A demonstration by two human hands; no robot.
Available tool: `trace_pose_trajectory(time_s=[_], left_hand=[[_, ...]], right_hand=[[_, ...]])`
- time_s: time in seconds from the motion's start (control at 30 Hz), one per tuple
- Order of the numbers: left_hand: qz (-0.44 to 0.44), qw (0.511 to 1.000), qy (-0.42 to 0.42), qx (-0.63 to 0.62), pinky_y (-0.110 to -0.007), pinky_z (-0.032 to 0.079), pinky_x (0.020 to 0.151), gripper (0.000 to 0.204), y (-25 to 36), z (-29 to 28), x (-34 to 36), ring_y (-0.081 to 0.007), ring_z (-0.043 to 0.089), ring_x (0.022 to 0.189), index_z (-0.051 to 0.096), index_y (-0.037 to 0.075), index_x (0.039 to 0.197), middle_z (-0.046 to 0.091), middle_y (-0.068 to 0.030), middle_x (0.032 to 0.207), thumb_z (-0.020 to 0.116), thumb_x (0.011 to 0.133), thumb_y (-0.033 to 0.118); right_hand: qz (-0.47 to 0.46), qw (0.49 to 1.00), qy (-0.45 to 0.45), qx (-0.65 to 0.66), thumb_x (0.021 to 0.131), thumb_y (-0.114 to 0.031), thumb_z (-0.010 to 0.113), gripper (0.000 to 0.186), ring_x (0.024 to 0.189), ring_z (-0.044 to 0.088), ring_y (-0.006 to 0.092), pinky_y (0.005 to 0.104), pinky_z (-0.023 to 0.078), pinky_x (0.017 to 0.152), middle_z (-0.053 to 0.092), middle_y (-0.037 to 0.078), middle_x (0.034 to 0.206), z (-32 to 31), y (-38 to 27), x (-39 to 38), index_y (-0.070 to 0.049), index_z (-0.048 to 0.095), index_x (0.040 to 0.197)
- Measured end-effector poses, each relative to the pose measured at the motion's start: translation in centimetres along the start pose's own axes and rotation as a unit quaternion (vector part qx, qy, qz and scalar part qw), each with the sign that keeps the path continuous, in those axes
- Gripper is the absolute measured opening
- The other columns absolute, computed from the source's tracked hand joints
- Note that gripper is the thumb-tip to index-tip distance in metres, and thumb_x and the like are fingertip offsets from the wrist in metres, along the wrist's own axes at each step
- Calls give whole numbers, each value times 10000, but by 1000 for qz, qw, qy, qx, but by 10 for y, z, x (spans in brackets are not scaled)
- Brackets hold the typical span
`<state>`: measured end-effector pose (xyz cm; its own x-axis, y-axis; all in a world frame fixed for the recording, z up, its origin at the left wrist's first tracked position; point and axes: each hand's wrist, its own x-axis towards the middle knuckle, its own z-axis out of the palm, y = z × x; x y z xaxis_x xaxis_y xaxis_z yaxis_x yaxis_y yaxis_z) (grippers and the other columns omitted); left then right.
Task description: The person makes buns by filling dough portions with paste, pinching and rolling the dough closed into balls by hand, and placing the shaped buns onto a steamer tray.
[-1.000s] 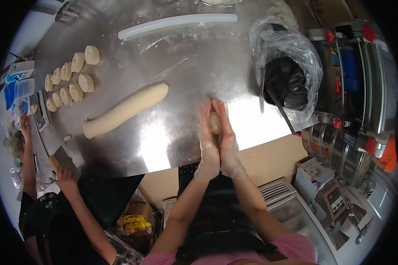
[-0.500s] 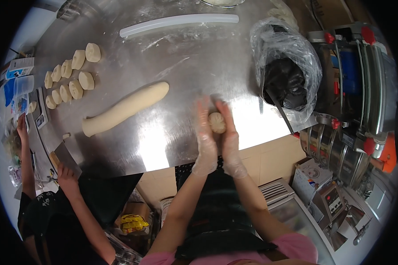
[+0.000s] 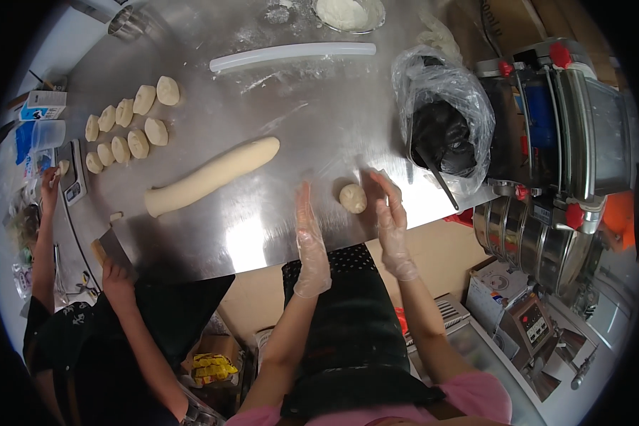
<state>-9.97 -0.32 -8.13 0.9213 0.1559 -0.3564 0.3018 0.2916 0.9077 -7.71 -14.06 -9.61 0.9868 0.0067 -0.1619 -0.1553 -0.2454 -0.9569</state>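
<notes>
Left hand [image 3: 310, 240] and right hand [image 3: 392, 224], cupped close around dough ball [image 3: 352, 199] half second ago, now parted. Ball sits on counter [image 3: 319, 121], nearer right hand. Left fingers straight, held together; right fingers slightly bent, thumb apart; both off ball.

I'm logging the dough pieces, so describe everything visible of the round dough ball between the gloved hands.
The dough ball is pale cream and roundish, with a soft, matte look and faint unevenness on top; it appears whole. It rests on the shiny metal table, near the front edge, between the person's left hand and right hand. Both open hands appear apart from it, so only the table seems to touch it. Its underside is hidden.
</notes>
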Motion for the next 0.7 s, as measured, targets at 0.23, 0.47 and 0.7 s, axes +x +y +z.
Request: trace_pose_trajectory(time_s=[0.23, 0.47, 0.7], left_hand=[[9, 995, 2, -99, -429, 20, 1200, 1018, -8, -25, -19, -266, 58, 1482, 22, 43, 1526, 136, -134, 1592, 334, 871, 757], [-126, 948, -128, -264, -426, 163, 1188, 972, -26, -1, 3, -281, 239, 1430, 175, -33, 1482, 272, -182, 1520, 289, 898, 736], [-251, 860, -336, -291, -432, 217, 1157, 905, 0, 88, -28, -311, 324, 1371, 268, -44, 1431, 340, -205, 1453, 319, 922, 702]], right_hand=[[-195, 852, -187, -448, 702, -86, 737, 574, 1136, 546, 319, 379, 521, 863, 532, 147, 1274, 12, -19, 27, -58, 548, 1243], [118, 986, -74, -96, 719, -26, 754, 519, 983, 629, 262, 330, 551, 771, 620, 121, 1109, -18, -30, 4, -63, 570, 1203], [-111, 893, -105, -424, 647, -157, 808, 737, 1128, 564, 302, 396, 541, 841, 509, 91, 1305, -126, -95, -58, -129, 489, 1310]])
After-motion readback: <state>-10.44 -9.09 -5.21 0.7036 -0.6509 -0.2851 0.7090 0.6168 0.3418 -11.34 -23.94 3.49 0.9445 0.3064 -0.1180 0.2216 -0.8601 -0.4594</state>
